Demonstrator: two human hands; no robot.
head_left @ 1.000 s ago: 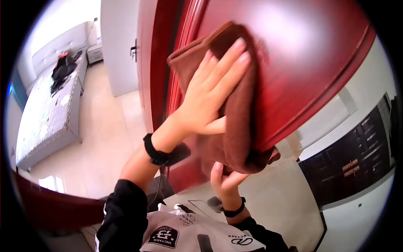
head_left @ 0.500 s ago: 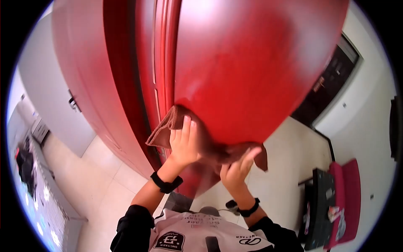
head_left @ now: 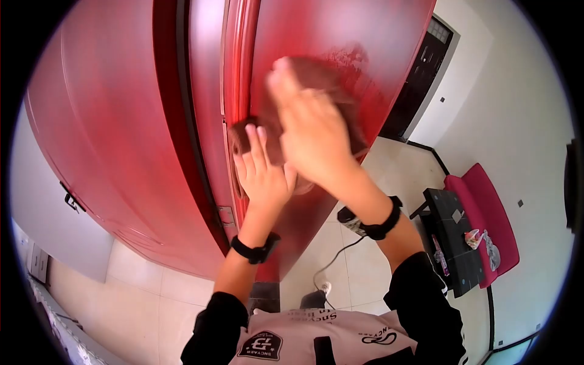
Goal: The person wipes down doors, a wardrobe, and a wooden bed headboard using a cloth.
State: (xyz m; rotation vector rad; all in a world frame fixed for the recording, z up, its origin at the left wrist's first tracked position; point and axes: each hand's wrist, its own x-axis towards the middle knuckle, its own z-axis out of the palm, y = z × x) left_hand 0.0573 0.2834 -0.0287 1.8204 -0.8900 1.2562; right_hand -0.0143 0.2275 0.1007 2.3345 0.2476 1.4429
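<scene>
A brown cloth [head_left: 319, 73] lies bunched against the red wooden door [head_left: 383, 36]. My right hand [head_left: 316, 134] presses it to the door's face, fingers pointing upward and partly blurred by motion. Lower and to the left, my left hand [head_left: 263, 176] rests flat over another part of the brown cloth beside the door's hinge-side edge, its fingers stretched and thumb apart. Above and right of the right hand, a patch of wet-looking marks [head_left: 353, 56] shows on the door. Part of the cloth is hidden under both hands.
Another red door panel [head_left: 115, 134] stands on the left, past a dark gap. A black low table [head_left: 453, 243] and a magenta bench [head_left: 496, 219] are at the right. A dark door [head_left: 420, 79] is behind, and a cable [head_left: 331, 261] hangs near my right wrist.
My right hand has moved up and left across the door, carrying the cloth from its bottom edge. My left hand has shifted slightly. The view has turned, and wet-looking marks now show higher up.
</scene>
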